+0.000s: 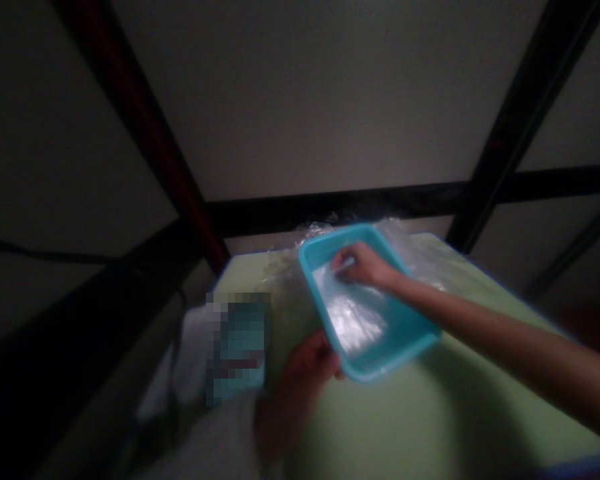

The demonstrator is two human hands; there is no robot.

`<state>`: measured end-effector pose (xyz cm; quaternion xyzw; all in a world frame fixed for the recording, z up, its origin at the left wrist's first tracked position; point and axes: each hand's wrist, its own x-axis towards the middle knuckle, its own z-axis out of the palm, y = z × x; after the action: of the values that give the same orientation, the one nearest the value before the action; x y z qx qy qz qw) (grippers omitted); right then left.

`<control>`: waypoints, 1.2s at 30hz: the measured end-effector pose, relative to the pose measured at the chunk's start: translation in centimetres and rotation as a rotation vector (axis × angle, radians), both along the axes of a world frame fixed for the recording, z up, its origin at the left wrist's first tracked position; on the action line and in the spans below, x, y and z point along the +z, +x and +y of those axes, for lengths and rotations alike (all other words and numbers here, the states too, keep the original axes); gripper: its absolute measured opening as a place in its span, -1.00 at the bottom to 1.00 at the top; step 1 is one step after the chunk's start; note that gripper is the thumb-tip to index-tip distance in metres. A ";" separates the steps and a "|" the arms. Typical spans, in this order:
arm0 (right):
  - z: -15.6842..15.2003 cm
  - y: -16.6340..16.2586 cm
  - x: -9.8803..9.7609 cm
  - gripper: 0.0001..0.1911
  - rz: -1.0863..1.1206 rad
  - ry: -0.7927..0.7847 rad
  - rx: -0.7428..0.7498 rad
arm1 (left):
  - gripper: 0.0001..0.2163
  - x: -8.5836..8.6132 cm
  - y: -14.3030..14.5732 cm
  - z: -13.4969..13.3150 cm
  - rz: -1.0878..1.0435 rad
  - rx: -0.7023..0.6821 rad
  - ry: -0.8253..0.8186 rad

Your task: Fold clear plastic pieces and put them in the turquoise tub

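Note:
A turquoise plastic tray [390, 367] is tilted above the table. My left hand [313, 363] grips its near left corner, thumb at the rim. Inside lies a shiny, see-through plastic bag [357, 323], whitish where light reflects. My right hand [363, 263] reaches into the tray from the right, fingers closed in a pinch on the bag's upper part. Blur hides the exact fingertip contact and whether anything is inside the bag.
Crumpled clear plastic [420, 257] lies behind the tray on the yellow-green table [380, 427]. At the left are a blurred-out turquoise item [240, 347] and a whitish cloth-like thing [193, 340]. A pale wall with dark beams [340, 203] stands behind.

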<state>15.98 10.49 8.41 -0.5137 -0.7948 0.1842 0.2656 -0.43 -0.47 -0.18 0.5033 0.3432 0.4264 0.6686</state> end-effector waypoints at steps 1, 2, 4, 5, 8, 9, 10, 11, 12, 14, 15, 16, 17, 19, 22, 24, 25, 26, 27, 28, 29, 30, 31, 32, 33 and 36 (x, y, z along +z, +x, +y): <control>-0.1 -0.2 0.0 -0.84 -0.021 0.009 -0.002 | -0.69 0.0 0.0 0.0 -0.002 0.002 0.002; -0.3 -0.3 0.0 -0.83 -0.046 0.020 -0.002 | -0.70 0.0 0.0 -0.1 -0.007 0.004 0.001; -0.7 -0.5 0.1 -0.82 -0.105 0.041 0.000 | -0.72 0.1 0.0 -0.1 -0.026 0.004 0.002; -0.9 -0.6 0.1 -0.81 -0.138 0.049 0.002 | -0.72 0.1 0.0 -0.1 -0.035 0.004 0.003; -1.4 -0.6 0.0 -0.81 -0.238 0.057 0.002 | -0.71 -0.1 0.0 -0.1 -0.036 0.004 0.009; -1.5 -0.5 -0.1 -0.82 -0.269 0.057 0.001 | -0.71 -0.2 0.0 0.0 -0.030 0.006 0.012; -1.6 -0.5 -0.2 -0.83 -0.297 0.056 -0.002 | -0.70 -0.3 0.0 0.0 -0.027 0.009 0.015; -1.7 -0.5 -0.3 -0.84 -0.321 0.055 -0.003 | -0.70 -0.4 0.0 0.1 -0.027 0.013 0.020; -1.7 -0.5 -0.4 -0.86 -0.342 0.053 -0.001 | -0.70 -0.5 0.0 0.1 -0.029 0.014 0.025; -1.5 -0.5 -0.4 -0.89 -0.372 0.046 0.016 | -0.70 -0.5 0.0 0.2 -0.035 0.013 0.037; -1.4 -0.6 -0.4 -0.90 -0.382 0.041 0.029 | -0.70 -0.5 0.1 0.2 -0.034 0.012 0.035; -1.2 -0.6 -0.3 -0.91 -0.391 0.037 0.042 | -0.70 -0.5 0.1 0.2 -0.031 0.013 0.029; -1.1 -0.6 -0.2 -0.91 -0.398 0.034 0.055 | -0.70 -0.5 0.1 0.2 -0.029 0.014 0.022; -1.0 -0.7 0.0 -0.89 -0.415 0.036 0.072 | -0.69 -0.5 0.1 0.2 -0.025 0.014 0.008; -1.2 -0.5 0.2 -0.84 -0.451 0.056 0.085 | -0.67 -0.6 0.1 0.2 -0.028 0.014 0.010; -1.5 -0.4 0.1 -0.77 -0.480 0.075 0.080 | -0.67 -0.7 0.1 0.3 -0.032 0.014 0.018; -1.7 -0.3 0.1 -0.72 -0.497 0.086 0.072 | -0.68 -0.7 0.1 0.3 -0.032 0.012 0.024; -1.9 -0.3 0.1 -0.67 -0.516 0.095 0.061 | -0.69 -0.7 0.1 0.4 -0.031 0.007 0.029; -2.1 -0.3 0.1 -0.63 -0.537 0.104 0.050 | -0.70 -0.7 0.0 0.4 -0.030 0.004 0.034; -2.3 -0.3 0.2 -0.61 -0.557 0.112 0.039 | -0.71 -0.7 0.0 0.4 -0.029 0.001 0.036; -2.4 -0.4 0.3 -0.59 -0.577 0.120 0.027 | -0.72 -0.7 0.0 0.3 -0.030 0.000 0.035; -2.6 -0.5 0.4 -0.57 -0.596 0.126 0.016 | -0.73 -0.6 0.0 0.3 -0.030 0.003 0.031; -2.8 -0.6 0.6 -0.56 -0.613 0.132 0.005 | -0.74 -0.5 0.0 0.3 -0.031 0.008 0.028; -2.9 -0.6 0.8 -0.54 -0.628 0.137 -0.005 | -0.74 -0.4 0.1 0.3 -0.032 0.014 0.027; -3.1 -0.7 0.9 -0.53 -0.643 0.141 -0.015 | -0.74 -0.3 0.1 0.2 -0.031 0.018 0.029; -3.3 -0.8 1.2 -0.58 -0.680 0.142 -0.044 | -0.73 -0.3 0.1 0.3 -0.027 0.019 0.037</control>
<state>15.19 7.22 9.62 -0.5430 -0.8373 -0.0592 0.0246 -0.30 -0.16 -0.50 0.5066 0.3310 0.4456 0.6597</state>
